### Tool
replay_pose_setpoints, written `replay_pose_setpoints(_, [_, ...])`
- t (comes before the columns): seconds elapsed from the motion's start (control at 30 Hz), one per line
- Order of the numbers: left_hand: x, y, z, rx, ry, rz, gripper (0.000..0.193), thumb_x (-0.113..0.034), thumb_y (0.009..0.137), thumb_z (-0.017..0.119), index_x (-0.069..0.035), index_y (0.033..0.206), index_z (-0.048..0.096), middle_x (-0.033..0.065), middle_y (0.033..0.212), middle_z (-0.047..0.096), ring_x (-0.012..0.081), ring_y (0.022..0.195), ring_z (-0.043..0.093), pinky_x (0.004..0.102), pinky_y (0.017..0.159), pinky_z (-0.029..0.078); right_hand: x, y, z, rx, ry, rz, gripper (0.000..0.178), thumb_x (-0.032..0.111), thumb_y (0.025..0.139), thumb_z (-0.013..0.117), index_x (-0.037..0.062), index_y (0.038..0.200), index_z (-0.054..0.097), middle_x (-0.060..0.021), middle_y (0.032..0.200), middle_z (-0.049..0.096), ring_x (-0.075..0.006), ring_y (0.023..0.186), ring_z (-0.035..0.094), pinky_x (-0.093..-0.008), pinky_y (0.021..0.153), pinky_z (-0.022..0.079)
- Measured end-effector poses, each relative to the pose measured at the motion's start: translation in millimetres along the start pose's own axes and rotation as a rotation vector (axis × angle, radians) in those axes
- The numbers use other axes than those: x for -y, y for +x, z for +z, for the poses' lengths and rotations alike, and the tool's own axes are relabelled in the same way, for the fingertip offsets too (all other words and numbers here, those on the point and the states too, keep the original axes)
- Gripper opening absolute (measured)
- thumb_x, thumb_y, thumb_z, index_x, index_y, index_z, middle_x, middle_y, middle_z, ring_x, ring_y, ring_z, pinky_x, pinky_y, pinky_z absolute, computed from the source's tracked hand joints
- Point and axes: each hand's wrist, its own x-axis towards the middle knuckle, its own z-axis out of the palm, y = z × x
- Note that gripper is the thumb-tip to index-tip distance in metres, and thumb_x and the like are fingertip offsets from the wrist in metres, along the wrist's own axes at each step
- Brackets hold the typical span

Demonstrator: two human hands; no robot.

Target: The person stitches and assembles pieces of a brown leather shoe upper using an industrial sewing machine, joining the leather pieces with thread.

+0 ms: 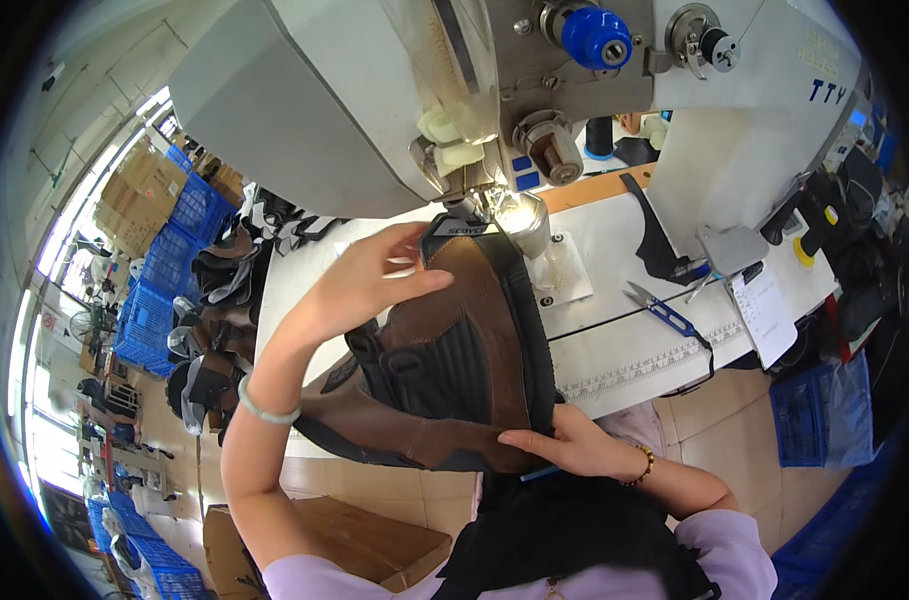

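- Head view, work piece: a brown-and-black shoe upper [469, 350] lies on the white table [614, 330], its top end pushed up under the needle area of an industrial sewing machine [374, 90]. Judged from its placement, the padded black collar edge is lined up for the needle.
- Head view, left hand [369, 285]: fingers spread wide and flat on the upper's left side near the machine foot, apparently pressing and steering the leather rather than gripping it. A pale green bangle [266, 408] sits on the wrist.
- Head view, right hand [564, 445]: closed on the upper's near edge, thumb on top, seemingly supporting the free end; a beaded bracelet [642, 466] is on the wrist.
- Head view, surface: blue-handled thread snips [659, 310] lie apart to the right, beside a loose black cut piece [654, 240] and a paper pad [764, 310].
- Head view, room: stacked shoe uppers [214, 300], blue crates [164, 270] and cardboard boxes [139, 195] stand to the left; tiled floor [714, 400] below.
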Motion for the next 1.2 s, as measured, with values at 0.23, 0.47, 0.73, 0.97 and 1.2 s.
replay_pose_setpoints(0.23, [1.9, 24.2, 28.6, 0.414, -0.617, -0.333, 0.043, -0.021, 0.078, 0.069, 0.0, 0.111, 0.052, 0.0042, 0.101, 0.058, 0.0108, 0.094, 0.053, 0.0241, 0.083, 0.042, -33.3, -10.0, 7.7, -0.33, -0.029, -0.335, 0.035, 0.025, 0.083, 0.065, -0.0006, 0.106, 0.055, -0.0032, 0.074, 0.061, -0.0051, 0.059, 0.047, -0.0221, 0.054, 0.042])
replay_pose_setpoints(0.47, [5.7, 29.3, 19.9, 0.437, -0.759, -0.346, 0.039, -0.015, 0.077, 0.069, -0.002, 0.11, 0.052, 0.0034, 0.102, 0.059, 0.0097, 0.092, 0.054, 0.024, 0.083, 0.042, 9.1, 37.6, -34.2, -0.398, 0.318, -0.13, 0.036, 0.029, 0.091, 0.054, -0.002, 0.108, 0.054, 0.0018, 0.085, 0.056, -0.0031, 0.079, 0.046, -0.018, 0.07, 0.04])
replay_pose_setpoints(0.73, [-7.2, 36.6, 21.5, 0.348, -0.738, -0.43, 0.043, -0.017, 0.078, 0.069, 0.0, 0.112, 0.05, 0.0044, 0.1, 0.057, 0.0101, 0.089, 0.054, 0.0239, 0.078, 0.045, 35.8, 91.9, -38.2, -0.671, -0.012, -0.446, 0.033, 0.021, 0.088, 0.057, 0.0013, 0.065, 0.044, -0.0034, 0.048, 0.04, -0.0072, 0.047, 0.031, -0.0295, 0.041, 0.028])
replay_pose_setpoints(0.97, [-23.0, 42.7, 17.4, 0.319, -0.551, -0.416, 0.036, -0.017, 0.077, 0.069, -0.001, 0.106, 0.055, 0.0044, 0.097, 0.059, 0.0095, 0.09, 0.053, 0.0232, 0.079, 0.043, 38.4, 93.8, -30.2, -0.721, -0.221, -0.546, 0.031, 0.017, 0.087, 0.057, 0.0019, 0.064, 0.043, -0.0126, 0.049, 0.04, -0.0205, 0.039, 0.035, -0.0311, 0.04, 0.029])
replay_pose_setpoints(1.2, [-15.0, 43.2, 21.4, 0.302, -0.466, -0.356, 0.04, -0.033, 0.077, 0.068, -0.003, 0.104, 0.061, 0.0025, 0.098, 0.061, 0.009, 0.09, 0.052, 0.022, 0.081, 0.039, 35.9, 97.3, -30.5, -0.73, -0.192, -0.575, 0.031, 0.015, 0.087, 0.057, 0.0024, 0.063, 0.043, -0.0108, 0.049, 0.039, -0.0181, 0.04, 0.035, -0.03, 0.039, 0.029])
